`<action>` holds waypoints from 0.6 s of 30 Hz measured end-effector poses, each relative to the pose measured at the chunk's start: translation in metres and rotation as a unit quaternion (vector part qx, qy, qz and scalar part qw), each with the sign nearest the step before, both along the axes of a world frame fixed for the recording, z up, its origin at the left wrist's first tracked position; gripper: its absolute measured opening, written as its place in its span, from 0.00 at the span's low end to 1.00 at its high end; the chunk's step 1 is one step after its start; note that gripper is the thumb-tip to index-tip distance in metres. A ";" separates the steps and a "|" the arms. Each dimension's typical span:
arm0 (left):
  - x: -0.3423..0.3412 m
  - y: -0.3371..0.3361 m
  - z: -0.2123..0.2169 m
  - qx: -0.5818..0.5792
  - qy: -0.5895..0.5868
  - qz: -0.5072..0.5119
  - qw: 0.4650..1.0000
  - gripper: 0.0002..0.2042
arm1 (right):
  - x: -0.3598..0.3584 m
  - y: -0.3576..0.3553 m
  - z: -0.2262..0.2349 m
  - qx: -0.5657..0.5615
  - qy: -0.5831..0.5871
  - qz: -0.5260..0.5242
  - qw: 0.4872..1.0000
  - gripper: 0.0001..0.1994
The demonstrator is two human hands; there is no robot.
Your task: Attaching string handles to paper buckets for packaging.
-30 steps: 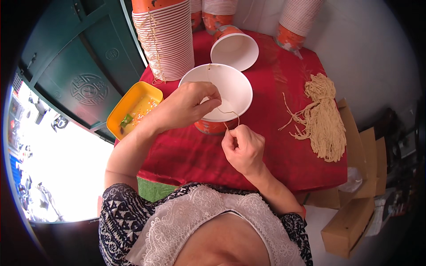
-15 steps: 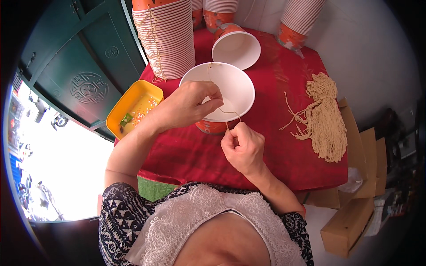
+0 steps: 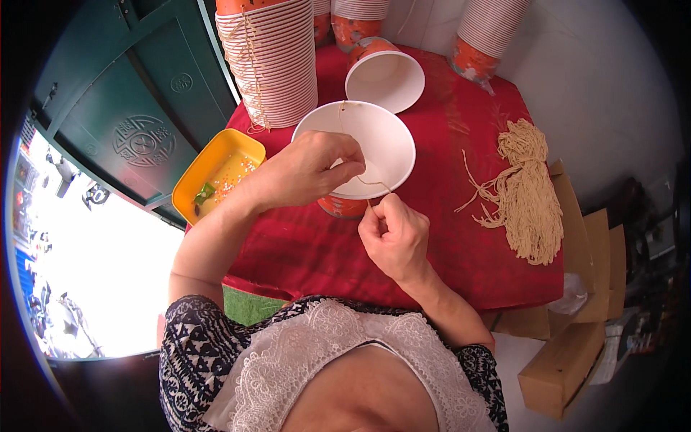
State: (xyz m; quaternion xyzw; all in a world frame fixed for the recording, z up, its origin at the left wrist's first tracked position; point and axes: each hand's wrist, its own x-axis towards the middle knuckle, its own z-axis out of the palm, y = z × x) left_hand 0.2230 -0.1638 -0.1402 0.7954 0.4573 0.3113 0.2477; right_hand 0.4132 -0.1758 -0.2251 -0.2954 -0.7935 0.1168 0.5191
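Note:
A large paper bucket (image 3: 389, 147), white inside and orange outside, stands upright on the red-covered table in front of me. Over its left side is my left hand (image 3: 324, 164), its fingers pinched on a thin tan string (image 3: 376, 183). The string runs across the near rim to my right hand (image 3: 396, 234), closed on it just outside the bucket. Another stretch of the string hangs inside from a small knot at the far rim. The fingertips of my left hand are partly hidden from view.
At the left stand a tall stack of paper buckets (image 3: 277, 72) and a yellow tray (image 3: 216, 171) holding small beads. One bucket (image 3: 392, 81) lies tipped behind; more stacks (image 3: 497, 29) are at the back. A bundle of tan strings (image 3: 529, 191) lies right, near cardboard boxes (image 3: 561, 367).
Almost nothing differs. Both hands keep their hold on the string, and the whole view has shifted very slightly.

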 end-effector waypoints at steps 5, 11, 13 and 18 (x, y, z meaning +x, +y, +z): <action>-0.002 0.007 0.000 -0.023 0.016 -0.097 0.995 0.09 | -0.002 0.003 0.001 0.001 0.014 0.004 1.000 0.12; -0.003 0.016 0.007 -0.102 0.090 -0.163 0.977 0.09 | -0.003 0.004 -0.001 0.007 0.010 -0.003 1.000 0.11; -0.002 0.018 0.007 -0.112 0.105 -0.163 0.975 0.08 | -0.002 0.004 -0.001 0.008 0.010 -0.003 1.000 0.10; 0.002 0.020 0.004 -0.118 0.119 -0.159 0.973 0.08 | -0.002 0.005 -0.002 0.025 0.012 -0.008 1.000 0.10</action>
